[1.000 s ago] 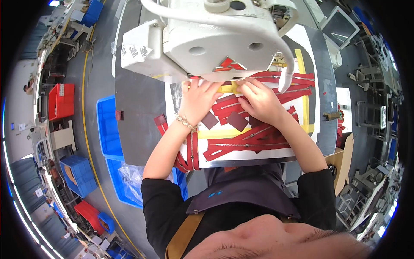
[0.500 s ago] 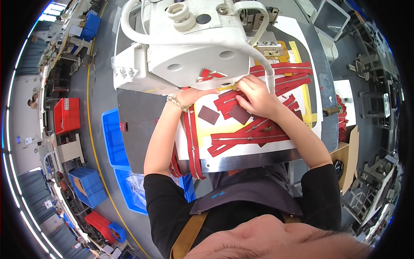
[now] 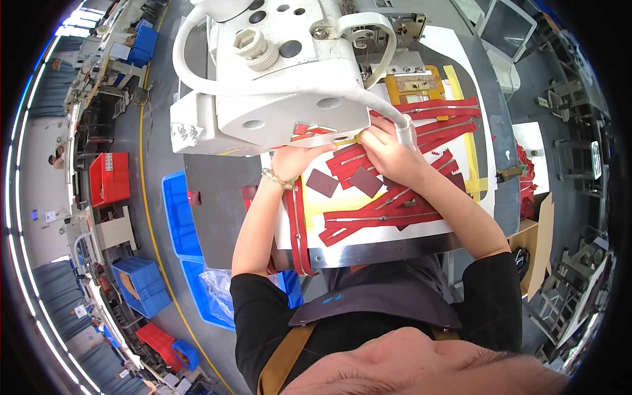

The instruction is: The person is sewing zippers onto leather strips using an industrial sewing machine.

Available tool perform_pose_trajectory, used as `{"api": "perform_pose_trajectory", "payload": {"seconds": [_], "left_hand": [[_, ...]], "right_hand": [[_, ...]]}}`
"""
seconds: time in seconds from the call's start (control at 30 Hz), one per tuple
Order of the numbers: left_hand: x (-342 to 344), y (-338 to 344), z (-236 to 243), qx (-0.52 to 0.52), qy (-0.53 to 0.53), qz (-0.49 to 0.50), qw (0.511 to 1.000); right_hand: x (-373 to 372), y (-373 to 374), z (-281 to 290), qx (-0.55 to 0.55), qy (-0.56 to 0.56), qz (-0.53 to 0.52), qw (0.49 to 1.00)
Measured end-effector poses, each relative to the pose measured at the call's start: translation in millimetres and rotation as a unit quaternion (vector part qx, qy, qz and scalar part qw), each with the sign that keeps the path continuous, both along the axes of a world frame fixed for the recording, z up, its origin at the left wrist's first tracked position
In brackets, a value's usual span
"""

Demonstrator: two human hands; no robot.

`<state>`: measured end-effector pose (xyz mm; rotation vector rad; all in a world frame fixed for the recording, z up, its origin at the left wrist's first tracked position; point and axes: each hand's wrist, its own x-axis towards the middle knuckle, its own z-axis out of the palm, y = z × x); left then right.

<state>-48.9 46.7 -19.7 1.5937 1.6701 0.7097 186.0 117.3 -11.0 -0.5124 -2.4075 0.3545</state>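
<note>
My left hand (image 3: 293, 162) lies under the front of a white sewing machine head (image 3: 289, 108). Its thumb stretches to the right, and the machine hides its other fingers. On the right, my right hand (image 3: 393, 156) has its fingers curled and pressed together at the machine's lower edge. What they hold there is hidden. Red zippers (image 3: 385, 217) with metal teeth lie in a criss-cross pile under and beside my right forearm. Two dark maroon patches (image 3: 322, 184) rest between my hands. Another red zipper strip (image 3: 298, 227) runs from my left wrist over the table's front edge.
The table (image 3: 220, 217) carries a white sheet with yellow tape (image 3: 474, 164). Blue bins (image 3: 179, 214) stand on the floor at the left. At the right are a cardboard box (image 3: 538, 247), more red zippers (image 3: 526, 171) and a monitor (image 3: 507, 33). A white cable (image 3: 388, 113) hangs beside my right hand.
The whole view has shifted slightly, so the machine head appears a little left and lower. Both hands keep nearly the same places at the machine; my right fingers look slightly more curled.
</note>
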Motion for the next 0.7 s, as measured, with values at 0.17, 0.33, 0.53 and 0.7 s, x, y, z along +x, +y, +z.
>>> {"api": "perform_pose_trajectory", "payload": {"seconds": [0.17, 0.33, 0.53, 0.7], "left_hand": [[16, -11, 3, 0.110, 0.104, 0.019, 0.988], [20, -19, 11, 0.054, 0.196, 0.030, 0.979], [15, -32, -9, 0.075, 0.230, 0.044, 0.969], [15, -31, -9, 0.101, 0.284, 0.023, 0.953]], "right_hand": [[3, -2, -6, -0.025, -0.003, -0.006, 1.000], [11, -14, -14, -0.078, -0.055, -0.021, 0.995], [11, -21, -12, -0.048, -0.026, -0.007, 0.998], [11, -22, -8, -0.066, -0.049, -0.013, 0.997]]}}
